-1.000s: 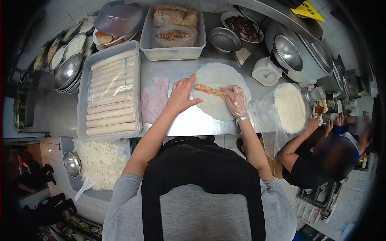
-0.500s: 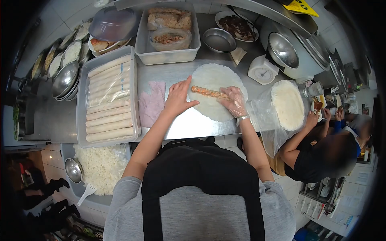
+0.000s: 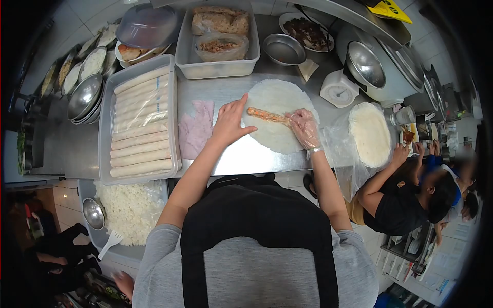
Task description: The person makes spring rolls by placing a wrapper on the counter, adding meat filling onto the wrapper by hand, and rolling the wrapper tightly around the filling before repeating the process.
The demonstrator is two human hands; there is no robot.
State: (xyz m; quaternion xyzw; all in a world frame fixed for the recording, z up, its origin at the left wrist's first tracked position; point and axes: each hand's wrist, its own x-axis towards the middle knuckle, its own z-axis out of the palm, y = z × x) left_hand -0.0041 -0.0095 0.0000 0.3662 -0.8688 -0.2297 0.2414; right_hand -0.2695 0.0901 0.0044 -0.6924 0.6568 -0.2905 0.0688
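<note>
A round, thin pale wrapper (image 3: 280, 92) lies flat on the steel counter in front of me. Across its middle runs a narrow strip of orange-flecked filling (image 3: 264, 115). My left hand (image 3: 229, 124) is bare and rests at the wrapper's left edge, thumb and index finger spread wide with nothing held. A clear plastic glove covers my right hand (image 3: 305, 128). Its fingers are bunched at the right end of the filling; the fingertips partly hide that end.
Left of my hands are a pink cloth (image 3: 196, 128) and a tub (image 3: 175, 149) of rolled wrappers. Behind stands a bin (image 3: 218, 72) with bagged filling. To the right are a scale (image 3: 339, 92), stacked wrappers (image 3: 371, 136) and a co-worker (image 3: 398, 203). Rice (image 3: 126, 210) sits lower left.
My right hand has shifted slightly right along the filling, and its fingers are drawn closer together. My left hand keeps its place on the wrapper. Another person's hand has appeared at the lower left.
</note>
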